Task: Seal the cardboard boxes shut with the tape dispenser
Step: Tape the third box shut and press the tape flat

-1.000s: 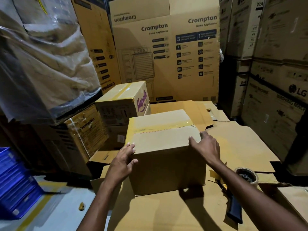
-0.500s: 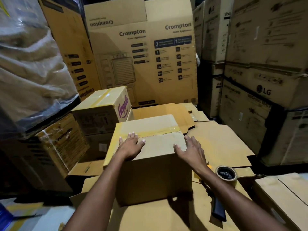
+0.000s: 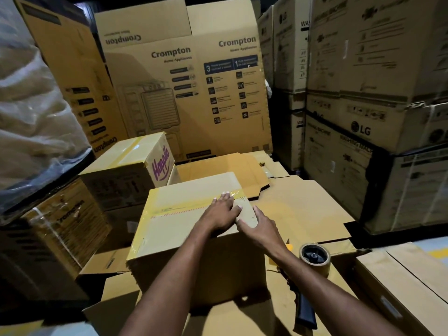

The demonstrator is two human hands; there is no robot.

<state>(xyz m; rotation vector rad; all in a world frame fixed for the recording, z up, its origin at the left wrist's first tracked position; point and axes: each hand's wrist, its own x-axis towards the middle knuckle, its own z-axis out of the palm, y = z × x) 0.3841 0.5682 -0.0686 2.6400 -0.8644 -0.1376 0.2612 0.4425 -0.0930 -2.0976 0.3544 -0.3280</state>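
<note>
- Cardboard fills this dim storeroom: flattened sheets (image 3: pixel 303 207) overlap to make the surface that carries the work.
- At the far side stands a tall Crompton carton (image 3: pixel 194 98). Stacked LG cartons (image 3: pixel 363 132) wall off the right, and a plastic-wrapped bundle (image 3: pixel 31 112) looms on the left.
- A smaller Happilo box (image 3: pixel 131 166), with yellowish tape along its top, sits on other cartons to the far left of the work.
- The cardboard box (image 3: pixel 179 241) stands in the middle on the sheets with its flaps down. A strip of tape (image 3: pixel 184 206) runs left to right across its top.
- The left hand (image 3: pixel 221 212) lies palm down on the lid near the right end of that strip. Its fingers (image 3: pixel 226 198) are straight and a little spread, with the tips on the tape, and it holds nothing.
- The right hand (image 3: pixel 261 226) rests at the box's near right top corner. Its fingers lie loose and nearly straight along the right edge, and the thumb sits on the lid just beside the left hand. It grips nothing.
- Both forearms reach in from the near side: the left crosses over the box's near face, and the right comes in from the near right.
- The tape dispenser (image 3: pixel 314 259) lies untouched on the sheets just right of the box. Its roll faces up and its dark handle points near, with part of it hidden behind the right forearm.
</note>
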